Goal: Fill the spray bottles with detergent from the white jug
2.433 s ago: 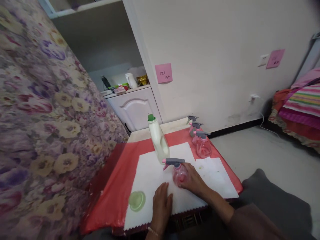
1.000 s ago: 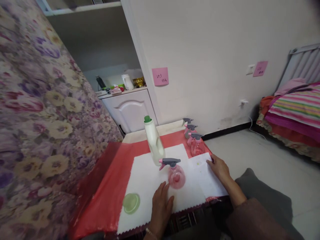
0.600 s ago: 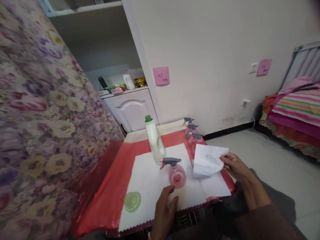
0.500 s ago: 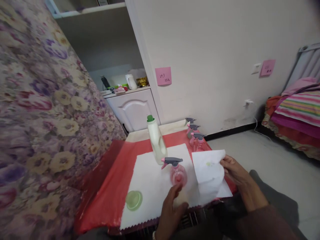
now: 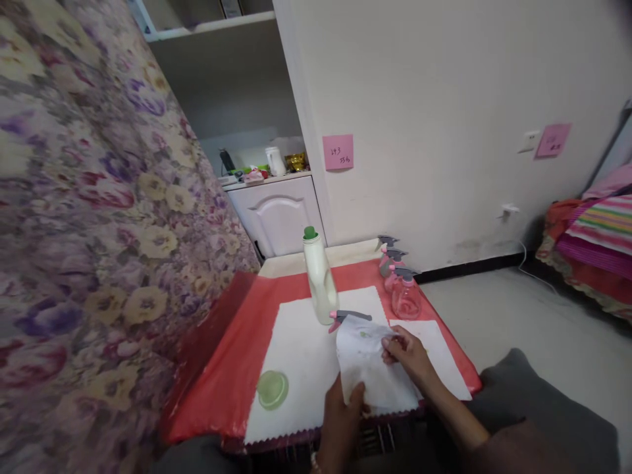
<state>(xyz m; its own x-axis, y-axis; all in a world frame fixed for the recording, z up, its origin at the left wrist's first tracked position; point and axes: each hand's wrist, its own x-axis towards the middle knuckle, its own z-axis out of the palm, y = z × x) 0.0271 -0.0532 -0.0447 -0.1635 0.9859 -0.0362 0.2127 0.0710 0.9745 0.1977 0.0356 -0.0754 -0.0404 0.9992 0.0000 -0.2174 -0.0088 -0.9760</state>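
Between my hands is a white sheet [image 5: 368, 368] with a small greenish mark; I cannot tell if it is paper or cloth. My right hand [image 5: 407, 352] pinches its upper right part. At its lower left edge, my left hand [image 5: 343, 415] has its thumb over the sheet and its fingers behind. The sheet hides most of a spray bottle, whose grey and pink trigger head [image 5: 348, 317] shows above it. Behind stands a pale green jug-like bottle [image 5: 320, 283] with a green neck. A round green cap [image 5: 272, 389] lies on the white mat [image 5: 301, 355].
Several pink spray bottles [image 5: 406, 299] line the right side of the red-covered table [image 5: 217, 368]. Another white sheet [image 5: 439, 349] lies at the right edge. A floral curtain [image 5: 113, 250] hangs at left, with a cabinet [image 5: 286, 217] behind. A bed [image 5: 592, 243] stands far right.
My right hand has brought the white sheet leftward, in front of the spray bottle. My left hand has left the bottle's side and closed on the sheet's edge. The view has shifted slightly.
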